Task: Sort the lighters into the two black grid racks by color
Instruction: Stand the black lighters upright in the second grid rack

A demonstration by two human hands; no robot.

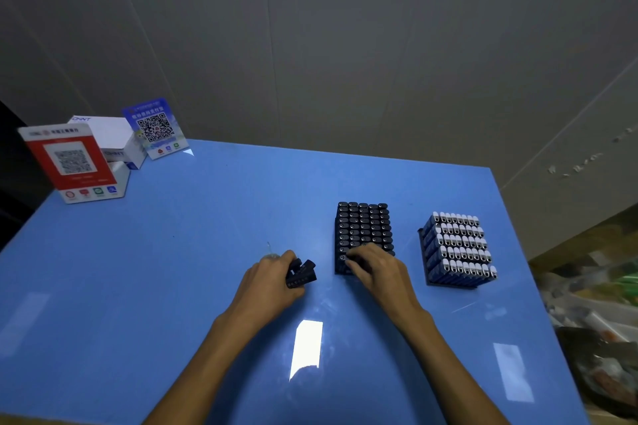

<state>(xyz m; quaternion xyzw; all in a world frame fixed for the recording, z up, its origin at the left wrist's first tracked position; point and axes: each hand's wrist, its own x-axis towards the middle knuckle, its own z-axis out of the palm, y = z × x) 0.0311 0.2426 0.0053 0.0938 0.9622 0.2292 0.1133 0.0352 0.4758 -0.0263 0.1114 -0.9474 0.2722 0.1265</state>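
Fingers of the left hand (272, 278) curl round a small bundle of black lighters (301, 273), two or three by the look of it, their ends sticking out past the thumb toward the right. Held that way, the bundle seems to serve as a ready supply, kept just beside the rack so that each piece has only a short way to go. The right hand (376, 267) lies over the near end of the black-lighter rack (362, 235), its fingers (354, 257) bent down onto the lighter tops in the front rows. Whether they pinch one lighter or merely press it home I cannot tell, since the fingertips merge with the dark tops.

Beyond those fingertips the rack looks full, row upon row of black caps standing upright; any gap, if one remains, would be under the hand. Well to the right of the right hand stands the second rack (457, 252), filled with blue lighters (462, 241) with pale tops, tilted slightly away. Each colour thus has its own rack, and the blue side appears finished. Judging by that, only the bundle in the left hand is left to seat. Both racks rest on the blue bench (172, 269).
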